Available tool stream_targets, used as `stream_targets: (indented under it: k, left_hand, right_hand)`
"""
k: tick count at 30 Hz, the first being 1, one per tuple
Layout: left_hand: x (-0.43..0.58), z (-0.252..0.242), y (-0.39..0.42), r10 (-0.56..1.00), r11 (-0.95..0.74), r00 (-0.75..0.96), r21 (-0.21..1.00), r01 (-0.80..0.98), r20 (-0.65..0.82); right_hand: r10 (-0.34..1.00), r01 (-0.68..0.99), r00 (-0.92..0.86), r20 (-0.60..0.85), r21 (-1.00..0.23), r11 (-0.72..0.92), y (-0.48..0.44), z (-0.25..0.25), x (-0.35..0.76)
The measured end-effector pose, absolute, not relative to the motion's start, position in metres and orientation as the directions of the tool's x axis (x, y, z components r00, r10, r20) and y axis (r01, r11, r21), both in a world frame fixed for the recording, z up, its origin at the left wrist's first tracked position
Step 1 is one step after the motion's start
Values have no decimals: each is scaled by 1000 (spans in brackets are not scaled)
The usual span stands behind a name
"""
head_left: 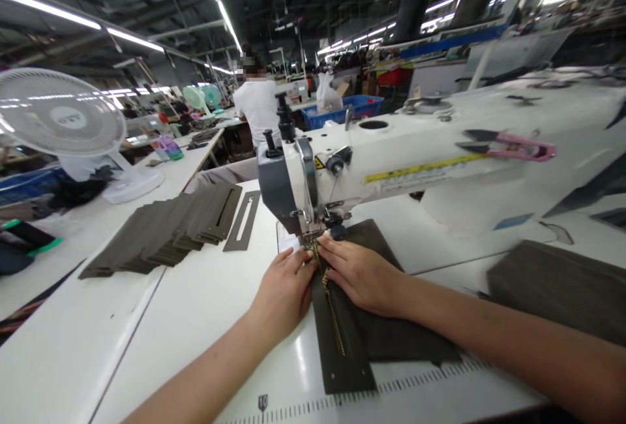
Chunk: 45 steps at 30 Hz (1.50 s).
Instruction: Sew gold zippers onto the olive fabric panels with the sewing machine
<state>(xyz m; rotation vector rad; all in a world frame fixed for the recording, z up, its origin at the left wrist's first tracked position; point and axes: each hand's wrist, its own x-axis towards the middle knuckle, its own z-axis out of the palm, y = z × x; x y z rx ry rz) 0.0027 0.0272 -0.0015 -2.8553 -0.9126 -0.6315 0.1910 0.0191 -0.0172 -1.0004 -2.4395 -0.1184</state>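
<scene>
My left hand (pixel 283 290) lies flat on the white table, fingers stretched toward the presser foot (pixel 309 236) of the sewing machine (pixel 391 156). My right hand (pixel 359 274) rests flat on a dark olive fabric piece (pixel 386 339), fingertips close to the needle. A brass zipper (pixel 334 316) runs along the fabric between both hands, its far end under the foot. Both hands press the work down and grip nothing.
A fanned stack of olive slotted panels (pixel 166 231) lies at the left. A folded olive stack (pixel 562 284) sits at the right. Pink thread snips (pixel 508 145) rest on the machine arm. A white fan (pixel 63 121) stands far left. A person in white sits behind.
</scene>
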Motion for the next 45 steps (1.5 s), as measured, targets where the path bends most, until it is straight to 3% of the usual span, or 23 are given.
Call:
stream_targets:
  k: [9, 15, 18, 21, 24, 29, 45]
  left_hand:
    - [-2, -4, 22, 495, -841, 724, 57, 538, 481]
    - [-9, -1, 4, 453, -875, 766, 60, 481, 456]
    - [-10, 0, -4, 472, -866, 764, 70, 495, 441]
    - [-7, 0, -9, 519, -839, 734, 97, 536, 438]
    - [-5, 0, -12, 547, -817, 714, 94, 569, 437]
    - [-4, -4, -12, 540, -812, 728, 33, 583, 422]
    - [2, -4, 9, 479, -835, 724, 3, 551, 497]
  right_hand:
    - [607, 602, -576, 547, -217, 768, 12, -8, 194]
    - [639, 679, -557, 530, -153, 718, -31, 0, 196]
    - [636, 637, -627, 451, -173, 751, -65, 6, 193]
    - [636, 660, -672, 380, -84, 747, -80, 6, 185]
    - [610, 688, -638, 470, -9, 726, -74, -5, 176]
    - [446, 686, -558, 700, 86, 723, -63, -21, 167]
    - [434, 676, -527, 731, 51, 735, -47, -27, 169]
